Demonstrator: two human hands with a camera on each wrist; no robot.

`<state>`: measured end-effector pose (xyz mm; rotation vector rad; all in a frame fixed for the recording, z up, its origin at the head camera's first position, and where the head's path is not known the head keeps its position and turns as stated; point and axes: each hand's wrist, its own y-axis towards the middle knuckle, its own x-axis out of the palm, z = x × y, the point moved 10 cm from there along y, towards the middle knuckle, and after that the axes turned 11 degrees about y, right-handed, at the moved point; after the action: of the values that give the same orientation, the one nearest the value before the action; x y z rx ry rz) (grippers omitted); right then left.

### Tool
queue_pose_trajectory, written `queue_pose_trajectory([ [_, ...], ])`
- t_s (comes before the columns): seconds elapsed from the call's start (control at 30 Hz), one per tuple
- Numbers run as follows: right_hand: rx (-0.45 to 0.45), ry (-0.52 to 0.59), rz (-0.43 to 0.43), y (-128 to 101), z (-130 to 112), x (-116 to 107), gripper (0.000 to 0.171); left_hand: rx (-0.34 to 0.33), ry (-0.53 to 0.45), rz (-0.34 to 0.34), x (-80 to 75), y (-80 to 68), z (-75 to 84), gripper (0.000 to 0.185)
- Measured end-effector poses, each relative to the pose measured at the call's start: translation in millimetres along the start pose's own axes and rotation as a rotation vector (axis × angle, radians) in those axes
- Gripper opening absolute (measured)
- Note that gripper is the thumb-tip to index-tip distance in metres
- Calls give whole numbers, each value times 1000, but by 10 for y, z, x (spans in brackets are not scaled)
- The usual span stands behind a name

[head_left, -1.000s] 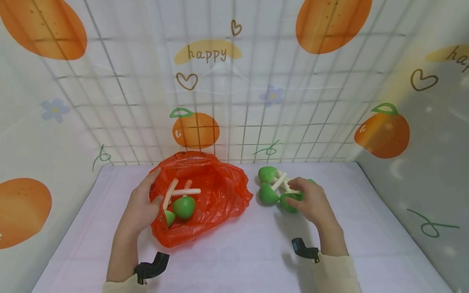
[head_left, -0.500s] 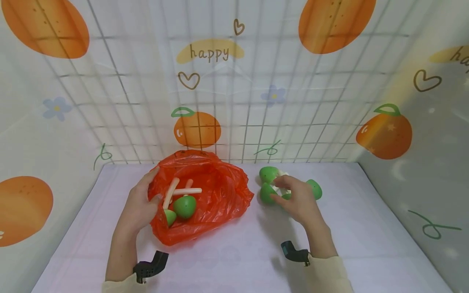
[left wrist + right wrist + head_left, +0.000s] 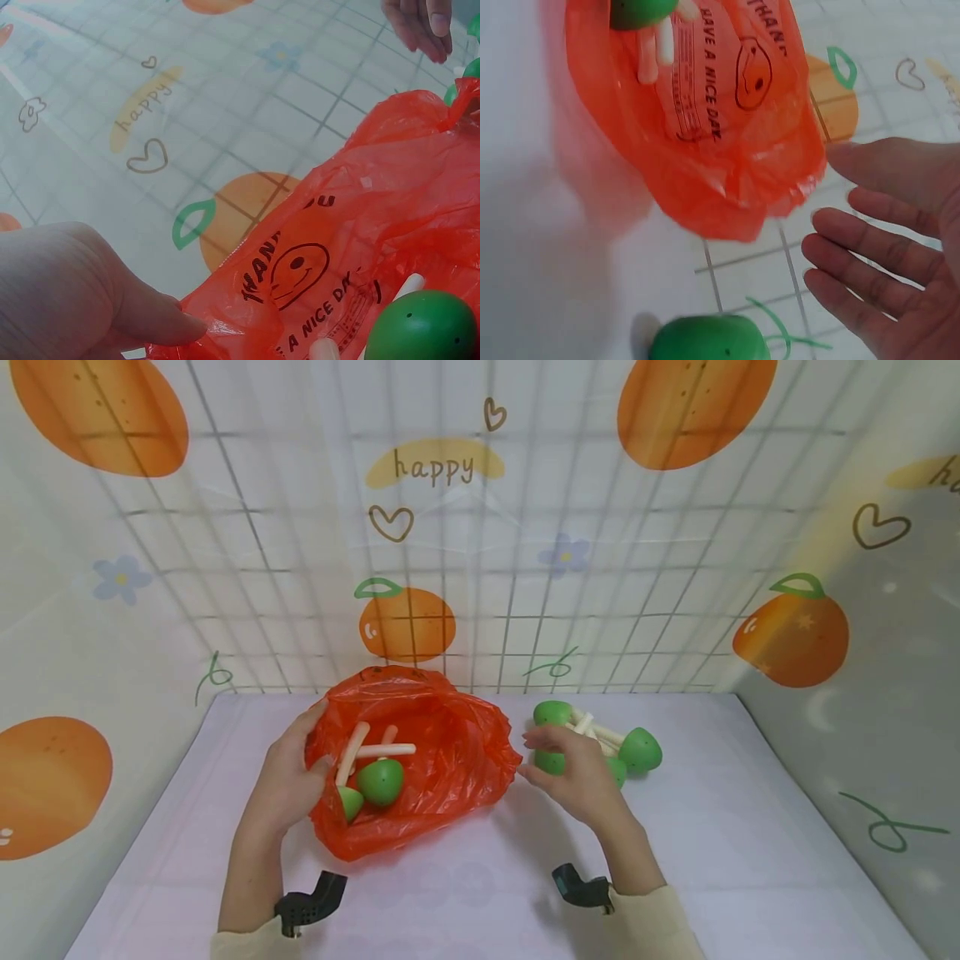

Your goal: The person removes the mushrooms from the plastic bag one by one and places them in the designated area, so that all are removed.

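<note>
A person's left hand [image 3: 281, 781] pinches the left rim of a red plastic bag [image 3: 457, 760], thumb on the inner face and fingers behind the film, as the bag gapes on the far part of a pale-covered table [image 3: 427, 910], left of centre. Inside, 2 green caps [image 3: 380, 782] and 3 pale stems [image 3: 386, 750] show, gathered toward the bag's left side. The right hand [image 3: 581, 777] hovers at the bag's right edge, thumb apart from the fingers and nothing in its grasp; whether a fingertip brushes the film cannot be told.

Just to the right, partly behind that hand, lies a cluster of mushroom-shaped pieces [image 3: 640, 750], at least 4 green caps in sight, stems crossing at the middle.

The bag looks light, limp and slick, its thin film likely to crumple under a push or tear under a hard tug; a broad pinch on the rim, such as the left hand's, appears the sounder hold. The pieces seem light and fairly firm, their smooth round caps apt to roll or slip. A stem would probably suit a 2-finger pinch, though the crossed stems could drag a neighbour along; the rightmost cap, standing clear, offers a simpler grip around its sides.
</note>
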<state>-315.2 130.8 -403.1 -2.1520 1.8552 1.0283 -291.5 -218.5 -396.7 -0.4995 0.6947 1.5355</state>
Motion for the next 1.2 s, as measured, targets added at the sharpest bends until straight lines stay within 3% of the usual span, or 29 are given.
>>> queue_pose_trajectory([
  [0.47, -115, 61, -94, 75, -402, 468, 39, 9, -12, 3, 4, 12, -28, 77],
  [0.77, -69, 97, -211, 141, -613, 939, 41, -2, -20, 2, -5, 17, -48, 76],
  [1.2, -73, 133, -375, 194, -869, 1681, 45, 18, -20, 19, -42, 22, -48, 75],
])
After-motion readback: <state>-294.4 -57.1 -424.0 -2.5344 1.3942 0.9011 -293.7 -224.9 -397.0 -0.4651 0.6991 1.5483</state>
